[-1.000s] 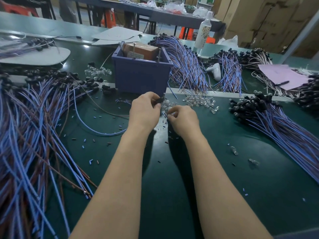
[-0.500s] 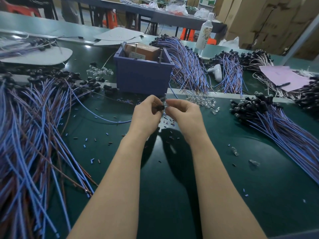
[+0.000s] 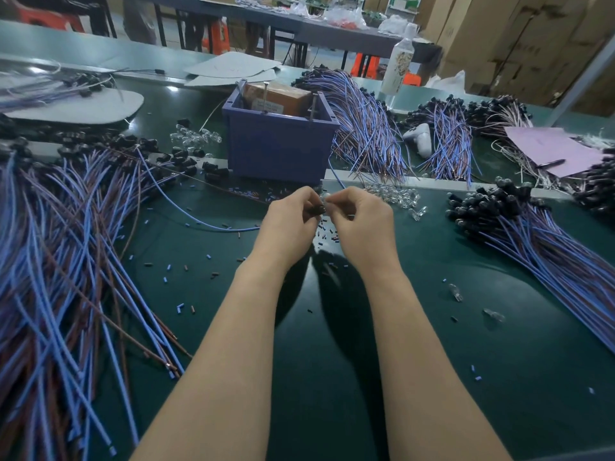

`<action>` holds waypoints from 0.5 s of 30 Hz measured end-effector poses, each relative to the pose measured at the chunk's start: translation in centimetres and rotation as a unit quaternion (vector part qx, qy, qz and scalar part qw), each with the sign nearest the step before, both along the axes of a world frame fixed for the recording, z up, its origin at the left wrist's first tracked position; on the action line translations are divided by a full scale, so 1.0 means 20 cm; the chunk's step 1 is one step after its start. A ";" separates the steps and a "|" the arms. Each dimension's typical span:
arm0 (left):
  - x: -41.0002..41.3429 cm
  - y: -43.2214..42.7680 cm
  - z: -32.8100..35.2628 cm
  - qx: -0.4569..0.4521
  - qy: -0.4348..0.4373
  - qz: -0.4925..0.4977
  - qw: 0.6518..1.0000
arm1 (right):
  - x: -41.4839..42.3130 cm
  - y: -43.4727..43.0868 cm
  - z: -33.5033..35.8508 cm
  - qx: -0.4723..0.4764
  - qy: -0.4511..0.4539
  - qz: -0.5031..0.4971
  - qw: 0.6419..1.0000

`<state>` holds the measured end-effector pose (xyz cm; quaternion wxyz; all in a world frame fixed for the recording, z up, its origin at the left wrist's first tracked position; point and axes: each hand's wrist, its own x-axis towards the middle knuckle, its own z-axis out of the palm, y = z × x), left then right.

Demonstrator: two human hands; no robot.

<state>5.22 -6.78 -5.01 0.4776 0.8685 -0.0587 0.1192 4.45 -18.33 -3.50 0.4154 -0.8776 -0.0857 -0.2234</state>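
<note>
The fingers [image 3: 304, 198] of the left hand [image 3: 289, 224] are curling tight round a little black holder [image 3: 315, 210], and the right hand [image 3: 361, 224] is pinching a clear bulb [image 3: 326, 197] between thumb and fingertip. So both are gripping something and nothing's sitting loose. The two parts are touching or as good as. I can't quite tell, since the fingertips are covering the join.

The bit that matters: the bulb is lying just right of the holder, and the line between them is running roughly left to right, hand to hand. I'm guessing the holder's open end is facing the right hand, so the right one is doing the pushing while the left is just bracing. Getting the bulb's legs lined up straight with that opening looks like the fiddly part.

A blue wire [image 3: 199, 224] is trailing off leftward across the counter [image 3: 432, 327] and seems to be running up into the left hand. Both hands are hovering just this side of the bin [image 3: 279, 144], with spare bulbs [image 3: 396, 196] lying near the right hand and big wire bundles [image 3: 66, 244] sprawling off to either side.
</note>
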 end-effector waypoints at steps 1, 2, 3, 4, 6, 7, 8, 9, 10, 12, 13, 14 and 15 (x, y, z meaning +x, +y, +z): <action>0.00 0.00 0.00 0.010 -0.002 -0.004 1.000 | 0.00 0.00 0.00 -0.009 -0.004 -0.003 1.000; -0.01 0.00 0.00 0.019 -0.004 -0.008 1.000 | 0.00 0.00 0.00 -0.014 -0.006 -0.004 1.000; -0.01 0.00 0.00 0.025 -0.008 -0.011 1.000 | 0.00 0.00 0.00 -0.015 -0.005 -0.004 1.000; -0.01 0.01 0.01 0.026 -0.013 -0.016 0.999 | 0.01 -0.02 0.00 -0.010 -0.001 -0.004 1.000; -0.02 0.01 0.02 0.034 -0.023 -0.022 0.999 | 0.01 -0.05 0.01 0.007 0.015 -0.004 1.000; -0.02 0.02 0.02 0.055 -0.025 -0.014 0.998 | 0.02 -0.06 0.01 0.016 0.026 -0.003 1.000; -0.01 0.02 0.02 0.086 -0.024 0.000 0.996 | 0.02 -0.07 0.00 0.023 0.039 0.000 0.999; -0.01 0.03 0.02 0.112 -0.017 0.012 0.994 | 0.02 -0.08 0.00 0.030 0.054 0.004 0.998; -0.01 0.04 0.02 0.124 -0.007 0.015 0.992 | 0.03 -0.09 -0.01 0.036 0.068 0.009 0.997; -0.01 0.04 0.02 0.117 0.003 -0.003 0.993 | 0.03 -0.10 -0.01 0.043 0.087 0.018 0.995; -0.02 0.04 0.02 0.107 0.001 -0.017 0.994 | 0.04 -0.10 -0.01 0.047 0.093 0.022 0.994; -0.02 0.04 0.02 0.097 -0.003 -0.030 0.995 | 0.04 -0.10 -0.01 0.054 0.098 0.027 0.993; -0.03 0.04 0.02 0.089 -0.006 -0.041 0.995 | 0.04 -0.10 -0.01 0.062 0.104 0.032 0.992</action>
